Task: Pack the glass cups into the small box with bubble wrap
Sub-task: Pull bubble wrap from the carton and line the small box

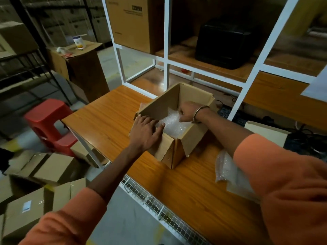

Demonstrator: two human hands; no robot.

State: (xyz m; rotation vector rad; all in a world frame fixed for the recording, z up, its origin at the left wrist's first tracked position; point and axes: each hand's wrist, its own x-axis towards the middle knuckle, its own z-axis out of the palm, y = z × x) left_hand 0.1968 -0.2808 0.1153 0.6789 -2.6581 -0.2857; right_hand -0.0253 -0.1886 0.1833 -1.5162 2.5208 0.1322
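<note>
Two hands at the small box (178, 119), which sits open-topped on the wooden table (109, 117), flaps standing up. Left hand (144, 132) laid over the near-left wall of the box, fingers fairly straight and spread, thumb tip touching the bubble wrap (174, 125) inside. Right hand (188, 111) reaching down into the box from the far-right side, fingers curled and seemingly pinching the wrap, though the grip itself hard to make out through blur. Metal bangle (200, 113) on the right wrist. Bubble wrap filling the bottom of the box, bunched and white; glass cups not distinguishable within it. Second piece of bubble wrap (223, 167) lying flat on the table to the right of the box, partly hidden behind the orange sleeve (283, 183). Red plastic stool (48, 124) on the floor just left of the table. Several cardboard cartons (44, 167) scattered on the floor at lower left. White metal shelf frame (165, 50) behind the table, holding a large carton (134, 22) and a black device (224, 43).
</note>
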